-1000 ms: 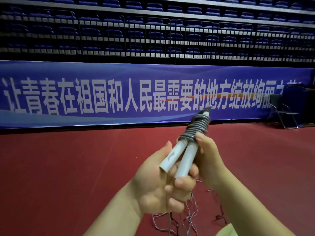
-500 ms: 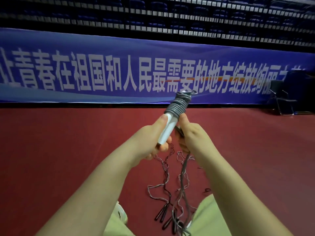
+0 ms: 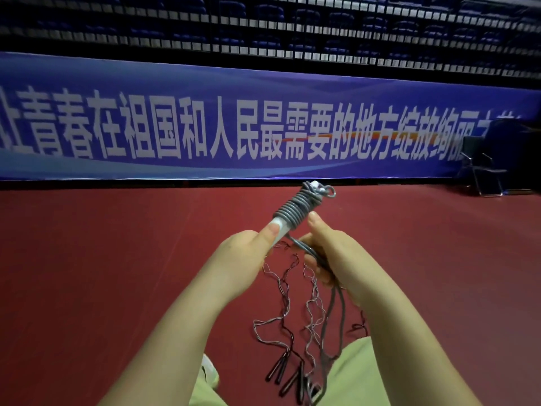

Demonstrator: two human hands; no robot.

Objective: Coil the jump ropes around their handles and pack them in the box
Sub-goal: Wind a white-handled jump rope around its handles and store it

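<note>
A grey jump rope is partly coiled (image 3: 295, 208) around its pale white handles (image 3: 281, 230), held tilted up to the right in front of me. My left hand (image 3: 246, 259) grips the lower ends of the handles, thumb laid along them. My right hand (image 3: 328, 253) holds the loose grey rope (image 3: 336, 315) just beside the coil; the rest of that rope hangs down toward my lap. Other jump ropes with thin tangled cords (image 3: 281, 315) and black handles (image 3: 288, 376) lie on the red floor below. No box is in view.
Red sports floor (image 3: 102, 273) all around. A long blue banner with white characters (image 3: 234, 127) runs across the far wall, below dark stands. A black folding chair (image 3: 483, 165) stands at the far right. My light green trousers (image 3: 360, 376) fill the bottom edge.
The view has tilted downward, bringing the floor ropes into sight. My right hand came off the coil and now holds the loose rope beside it. The handles stay in my left hand.
</note>
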